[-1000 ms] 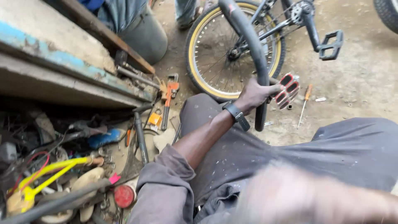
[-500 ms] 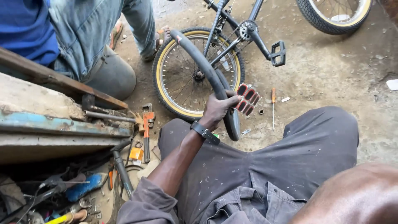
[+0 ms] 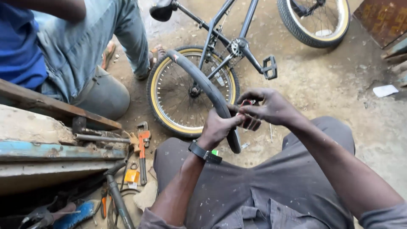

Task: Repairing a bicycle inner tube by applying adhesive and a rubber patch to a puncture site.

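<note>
A black rubber inner tube [image 3: 202, 80] arcs up from my lap toward the bicycle. My left hand [image 3: 217, 127], with a black wristband, is closed around the tube near its lower end. My right hand [image 3: 268, 107] has come in from the right and pinches the tube beside the left hand's thumb, fingers curled over it. Something small and red shows between my right fingers; I cannot tell what it is. My grey trousers [image 3: 271, 186] fill the lower frame.
A black bicycle lies on the dirt floor, its yellow-rimmed wheel [image 3: 167, 114] right behind the tube, a second wheel [image 3: 316, 25] at the top. An orange pipe wrench [image 3: 143, 152] and other tools lie left. Another person in jeans [image 3: 80, 46] sits at upper left by a worn bench [image 3: 51, 148].
The view has tilted up and away from the tool pile. My right hand has come into view and joined the left on the tube, which the left hand held alone before.
</note>
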